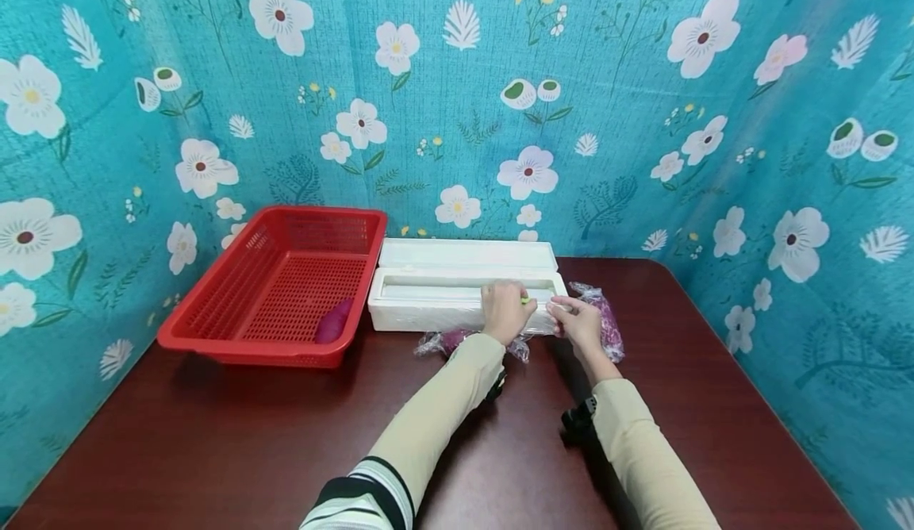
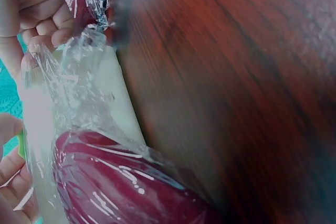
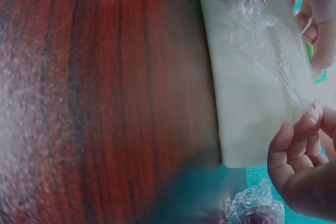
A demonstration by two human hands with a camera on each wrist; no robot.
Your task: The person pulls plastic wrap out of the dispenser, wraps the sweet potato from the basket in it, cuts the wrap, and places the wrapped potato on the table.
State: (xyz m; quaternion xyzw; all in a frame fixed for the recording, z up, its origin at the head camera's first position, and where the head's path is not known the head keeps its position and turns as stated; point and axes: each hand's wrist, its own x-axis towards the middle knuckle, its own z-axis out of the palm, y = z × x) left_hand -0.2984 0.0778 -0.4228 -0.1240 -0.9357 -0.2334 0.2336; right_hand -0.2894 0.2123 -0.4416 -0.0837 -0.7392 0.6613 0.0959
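Note:
A long white cling film box (image 1: 428,308) lies with its lid (image 1: 464,254) raised at the back and a roll (image 1: 435,292) inside. My left hand (image 1: 504,309) is on its front edge, pinching a small green slider (image 1: 527,301). At the box's right end my right hand (image 1: 580,325) pinches the edge of clear cling film (image 3: 286,80), which stretches down over the box front. Before the box lies a purple sweet potato (image 2: 115,182) under film, largely covered by the left hand and arm in the head view.
A red plastic basket (image 1: 257,347) stands at left, with a bare purple sweet potato (image 1: 333,322) in its near right corner. To the right of the box rests another film-wrapped purple bundle (image 1: 609,328). A floral curtain (image 1: 457,117) hangs behind the dark wooden table (image 1: 271,451).

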